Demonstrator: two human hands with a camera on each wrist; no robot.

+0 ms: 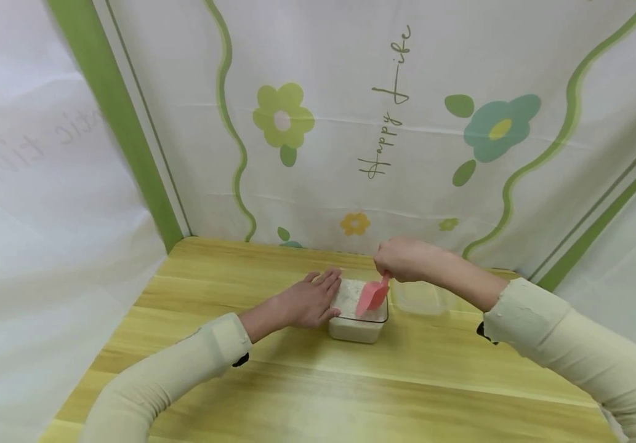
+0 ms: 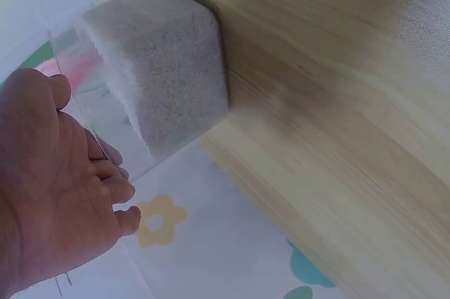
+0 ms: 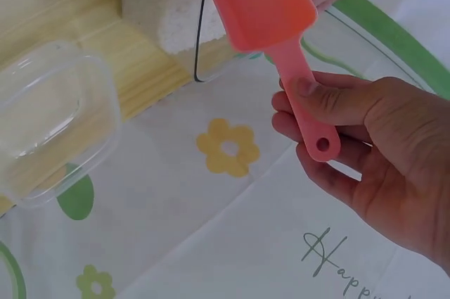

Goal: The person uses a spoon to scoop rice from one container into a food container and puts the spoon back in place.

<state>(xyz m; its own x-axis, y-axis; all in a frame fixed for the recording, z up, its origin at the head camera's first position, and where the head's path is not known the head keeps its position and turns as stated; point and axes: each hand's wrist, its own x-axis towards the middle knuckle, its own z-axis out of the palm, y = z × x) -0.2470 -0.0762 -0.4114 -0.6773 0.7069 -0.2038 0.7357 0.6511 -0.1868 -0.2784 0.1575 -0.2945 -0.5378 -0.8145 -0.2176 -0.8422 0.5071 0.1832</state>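
Note:
A clear rectangular container (image 1: 356, 332) full of white grains, which look like rice, stands on the wooden table. My left hand (image 1: 311, 301) rests against its left side, fingers spread and fairly straight along the rim; the left wrist view shows the palm (image 2: 56, 193) beside the clear wall. From the right, my right hand (image 1: 403, 258) holds a pink scoop (image 1: 373, 296) over the container. Its handle is pinched between thumb and fingers, as the right wrist view shows, and the scoop's bowl (image 3: 264, 3) tilts down toward the grains. Whether the bowl touches them I cannot tell.
A clear plastic lid (image 1: 420, 299) lies on the table right of the container. The wooden table (image 1: 323, 394) extends toward me. Behind it hangs a white curtain (image 1: 329, 184) with printed flowers, and more white fabric (image 1: 46, 215) hangs at the sides.

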